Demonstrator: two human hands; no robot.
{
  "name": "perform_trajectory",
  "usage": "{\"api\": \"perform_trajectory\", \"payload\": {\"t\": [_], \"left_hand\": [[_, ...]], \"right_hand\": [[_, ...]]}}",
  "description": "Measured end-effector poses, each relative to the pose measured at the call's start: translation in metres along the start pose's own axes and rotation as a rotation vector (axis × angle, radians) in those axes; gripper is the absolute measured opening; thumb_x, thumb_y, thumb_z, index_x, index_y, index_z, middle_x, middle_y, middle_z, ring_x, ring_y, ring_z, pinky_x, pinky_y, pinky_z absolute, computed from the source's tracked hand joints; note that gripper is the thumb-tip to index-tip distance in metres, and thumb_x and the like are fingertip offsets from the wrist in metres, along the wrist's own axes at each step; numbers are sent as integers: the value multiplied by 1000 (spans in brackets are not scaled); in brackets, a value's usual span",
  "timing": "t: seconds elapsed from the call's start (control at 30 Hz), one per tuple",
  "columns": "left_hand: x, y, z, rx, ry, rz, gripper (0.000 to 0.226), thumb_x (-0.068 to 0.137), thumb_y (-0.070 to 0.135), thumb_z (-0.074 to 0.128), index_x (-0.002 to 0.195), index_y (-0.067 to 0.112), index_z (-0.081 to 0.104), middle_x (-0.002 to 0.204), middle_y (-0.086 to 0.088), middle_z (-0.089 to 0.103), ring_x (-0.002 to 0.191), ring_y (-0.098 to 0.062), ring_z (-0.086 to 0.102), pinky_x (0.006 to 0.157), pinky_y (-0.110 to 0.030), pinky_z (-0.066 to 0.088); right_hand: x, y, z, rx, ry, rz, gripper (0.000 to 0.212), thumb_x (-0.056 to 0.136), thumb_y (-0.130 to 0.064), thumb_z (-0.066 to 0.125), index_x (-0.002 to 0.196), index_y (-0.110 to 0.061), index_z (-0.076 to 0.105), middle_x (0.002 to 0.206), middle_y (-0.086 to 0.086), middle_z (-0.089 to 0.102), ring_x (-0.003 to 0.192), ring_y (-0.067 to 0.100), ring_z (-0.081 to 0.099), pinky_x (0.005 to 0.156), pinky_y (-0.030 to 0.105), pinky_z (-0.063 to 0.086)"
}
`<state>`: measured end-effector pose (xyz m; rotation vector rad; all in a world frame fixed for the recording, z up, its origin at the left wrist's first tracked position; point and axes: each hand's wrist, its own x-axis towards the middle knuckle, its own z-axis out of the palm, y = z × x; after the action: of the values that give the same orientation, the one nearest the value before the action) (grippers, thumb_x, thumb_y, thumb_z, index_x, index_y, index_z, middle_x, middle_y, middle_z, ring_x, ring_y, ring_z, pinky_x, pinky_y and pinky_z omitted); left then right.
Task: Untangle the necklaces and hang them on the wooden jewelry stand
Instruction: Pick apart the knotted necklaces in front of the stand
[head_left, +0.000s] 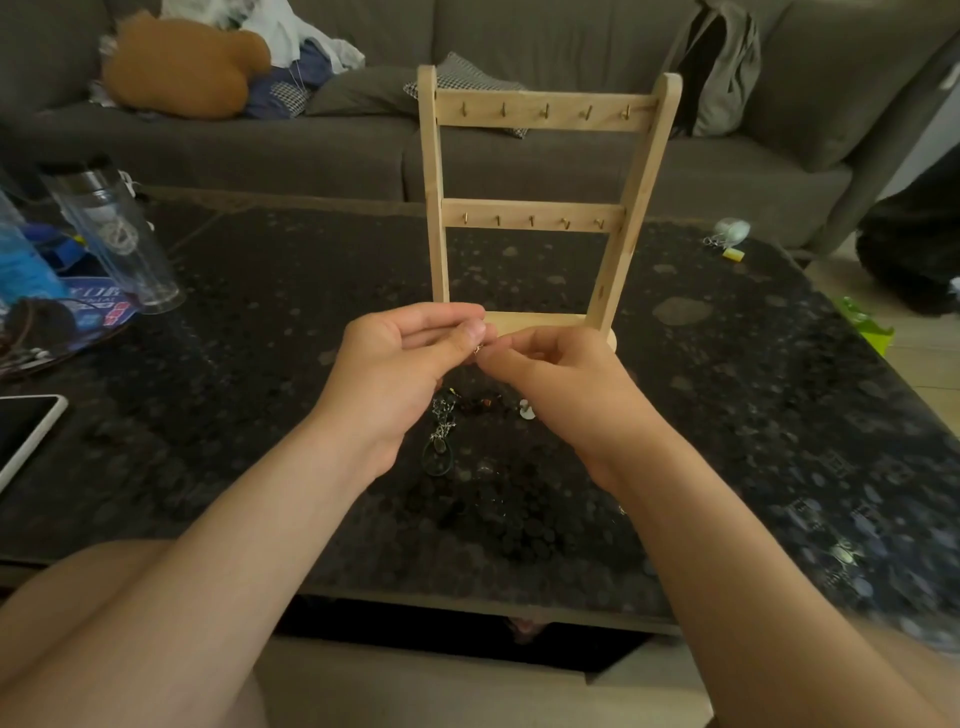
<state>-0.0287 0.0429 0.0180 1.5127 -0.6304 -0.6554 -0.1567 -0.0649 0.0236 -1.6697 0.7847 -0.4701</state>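
Note:
A wooden jewelry stand (540, 208) with two hook rails stands upright in the middle of the dark table, and all its hooks are bare. Just in front of its base, my left hand (400, 374) and my right hand (561, 379) meet, both pinching a small silver bit of a necklace chain (479, 349) between thumb and fingers. Below my hands a silver chain with a dark oval pendant (439, 441) hangs down to the table. A dark beaded necklace (483, 405) and a small white piece (527, 410) lie tangled there.
The dark speckled table (727, 415) carries a clear bottle (111, 234), blue packets (31, 275) and a phone (26, 431) at the left, and a small silver thing (730, 234) at the far right. A grey sofa (311, 145) with a brown plush toy (182, 67) lies behind.

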Motion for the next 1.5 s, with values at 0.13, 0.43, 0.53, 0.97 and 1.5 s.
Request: {"api": "perform_trajectory", "payload": {"t": [0.13,0.43,0.53,0.97,1.5], "left_hand": [[0,-1,0,18,5,6,21,98,21,78,118,26,82,105,8,85,100,-5,79,87,-27,49],[0,1,-2,30,17,8,20,98,23,78,118,26,82,104,11,85,106,-2,77,91,-24,49],[0,0,-2,36,20,12,19,99,24,78,117,27,83,104,11,85,109,-3,77,94,-27,49],[2,1,-1,-92,-23,-77,18,100,23,75,117,23,83,110,5,84,106,-13,80,97,-37,53],[2,-1,-1,310,12,208,24,99,10,78,114,29,80,98,11,83,99,-4,77,103,-38,61]], "right_hand": [[1,2,0,-23,46,-33,14,99,-31,76,92,-21,82,75,-7,71,62,-6,61,57,7,49],[0,4,4,-33,51,-68,10,95,-32,80,90,-24,82,67,-13,67,60,-6,59,56,9,47],[0,5,4,-28,73,-100,10,96,-28,80,89,-22,82,58,-16,61,56,-5,55,56,8,46],[0,-3,4,-25,25,-27,23,106,-35,64,99,-19,79,78,1,67,62,0,55,54,7,46],[-3,-10,0,-201,-37,18,29,115,-34,46,96,-23,64,85,-2,62,74,5,53,64,22,44]]}}
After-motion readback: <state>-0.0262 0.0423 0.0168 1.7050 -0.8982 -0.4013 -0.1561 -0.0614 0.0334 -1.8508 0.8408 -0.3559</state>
